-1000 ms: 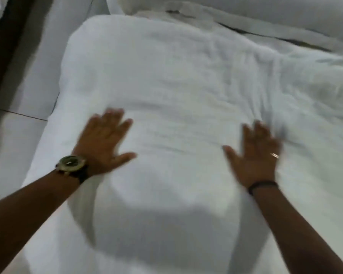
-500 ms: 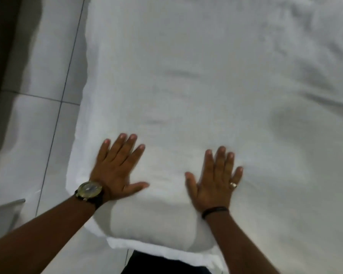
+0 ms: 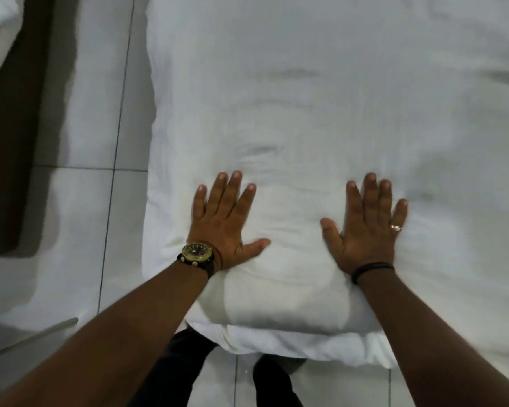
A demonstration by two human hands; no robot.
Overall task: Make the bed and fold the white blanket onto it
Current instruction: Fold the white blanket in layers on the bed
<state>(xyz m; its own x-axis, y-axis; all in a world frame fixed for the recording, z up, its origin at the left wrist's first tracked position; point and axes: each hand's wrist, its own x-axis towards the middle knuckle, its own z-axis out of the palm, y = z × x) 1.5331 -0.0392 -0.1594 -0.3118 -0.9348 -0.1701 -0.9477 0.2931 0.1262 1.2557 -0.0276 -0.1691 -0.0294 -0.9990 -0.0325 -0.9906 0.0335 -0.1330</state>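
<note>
Now both palms press flat on the white blanket (image 3: pixel 306 113), which covers the bed beside the tiled floor (image 3: pixel 100 83). Left hand (image 3: pixel 224 224) and right hand (image 3: pixel 365 230) keep fingers straight, slightly spread (good); sweeping outward evenly should chase the creases.

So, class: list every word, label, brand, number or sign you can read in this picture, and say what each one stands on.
No text can be read.
Watch on the left wrist: its dial markings are too small and blurred to read.
White blanket, floor tiles, ring and black wristband: no lettering shows.
</note>
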